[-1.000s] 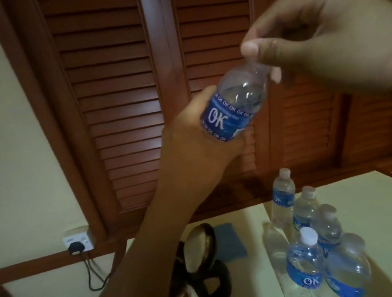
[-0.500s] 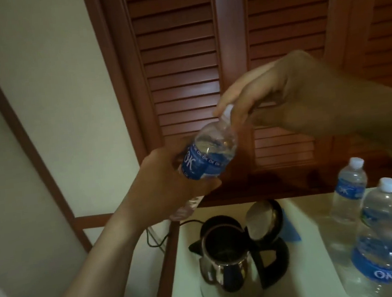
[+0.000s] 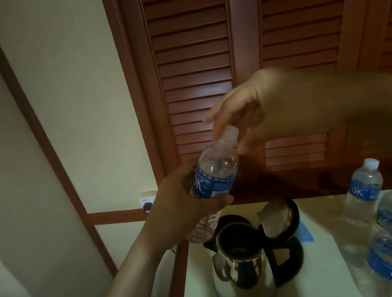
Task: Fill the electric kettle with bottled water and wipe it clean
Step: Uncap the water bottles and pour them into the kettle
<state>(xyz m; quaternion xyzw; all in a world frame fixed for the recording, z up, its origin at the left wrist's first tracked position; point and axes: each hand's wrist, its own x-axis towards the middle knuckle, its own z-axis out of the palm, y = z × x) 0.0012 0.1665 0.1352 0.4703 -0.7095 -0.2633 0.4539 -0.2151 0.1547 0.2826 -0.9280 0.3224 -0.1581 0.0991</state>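
My left hand (image 3: 184,205) grips a small clear water bottle (image 3: 216,170) with a blue OK label around its middle and holds it tilted above the kettle. The fingers and thumb of my right hand (image 3: 259,115) close around its white cap (image 3: 230,131). Below stands the steel electric kettle (image 3: 242,276), with a black handle and its lid (image 3: 278,217) flipped open. A blue cloth (image 3: 304,232) lies behind the kettle, mostly hidden by it.
Several more capped OK bottles (image 3: 364,191) stand at the right on the cream table (image 3: 197,281). A wall socket with a black plug (image 3: 147,203) is left of my hand. Dark wooden louvred doors (image 3: 194,76) rise behind the table.
The view has tipped down, so the kettle shows more fully. Both hands with the bottle sit lower over the kettle, and the cap now shows between my right fingers.
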